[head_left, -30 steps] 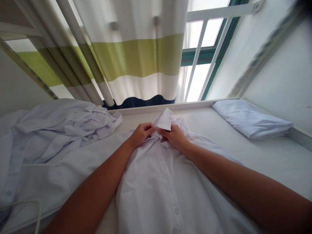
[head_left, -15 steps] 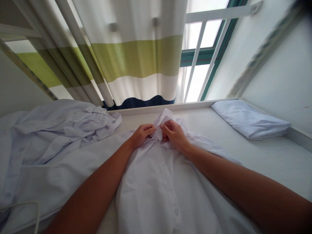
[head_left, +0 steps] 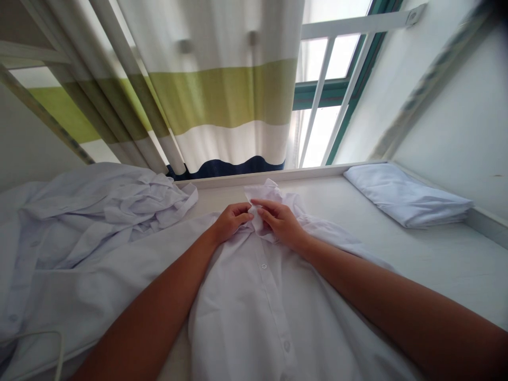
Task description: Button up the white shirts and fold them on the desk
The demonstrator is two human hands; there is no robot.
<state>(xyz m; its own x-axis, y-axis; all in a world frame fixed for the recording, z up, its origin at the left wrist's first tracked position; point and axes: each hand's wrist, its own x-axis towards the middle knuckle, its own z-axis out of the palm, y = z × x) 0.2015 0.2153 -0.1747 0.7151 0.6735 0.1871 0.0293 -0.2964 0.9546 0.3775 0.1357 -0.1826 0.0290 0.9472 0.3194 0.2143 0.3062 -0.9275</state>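
A white button-up shirt (head_left: 257, 307) lies spread front-up on a white table (head_left: 436, 254), its button placket running toward me. At its far end, my left hand (head_left: 230, 221) and my right hand (head_left: 280, 222) meet at the collar (head_left: 264, 191). Both hands are closed, pinching the collar fabric near the top button between fingertips and thumbs. The collar flap stands slightly raised above my fingers.
A crumpled heap of white shirts (head_left: 99, 211) fills the table's left side. A folded white shirt (head_left: 405, 198) rests at the far right by the wall. A striped curtain (head_left: 214, 95) and a window (head_left: 333, 69) rise behind the table. A thin white wire loop (head_left: 59, 349) shows at bottom left.
The raised collar flap has been lowered and folded in toward my fingers. My right hand's fingers have shifted left across the collar to meet my left hand.
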